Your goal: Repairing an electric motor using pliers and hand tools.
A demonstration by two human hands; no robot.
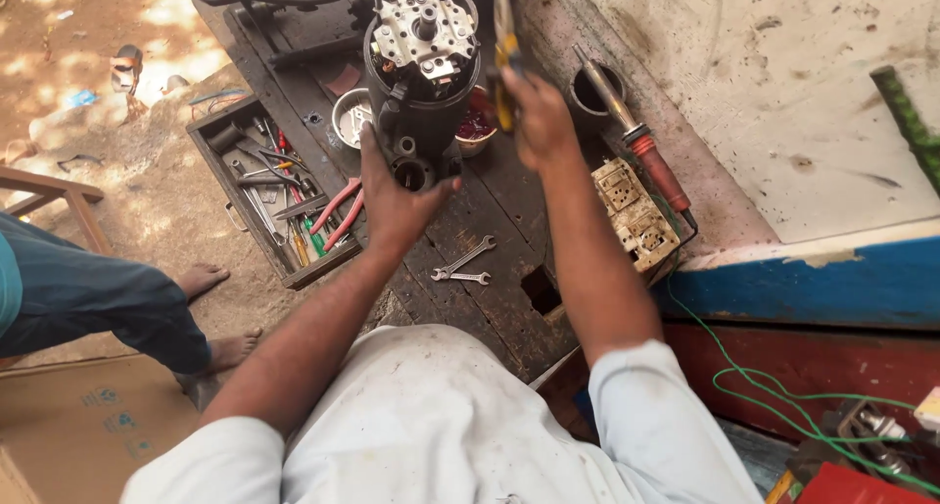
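Motor (421,83): black, cylindrical, standing upright on my dark wooden bench (509,298) — metal end plate facing up.
Left hand (397,195): wrapped around its lower body, holding it steady.
Right hand (537,122): closed on a yellow-handled tool (504,48), just beside the motor.
Nearby: two spanners (462,266) — soldering iron (636,142) to my right.

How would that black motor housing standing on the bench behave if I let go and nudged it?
The black motor housing looks metal, so probably heavy and rigid. Standing tall on end, it may tip, then roll on its round side. The left hand steadies its base.
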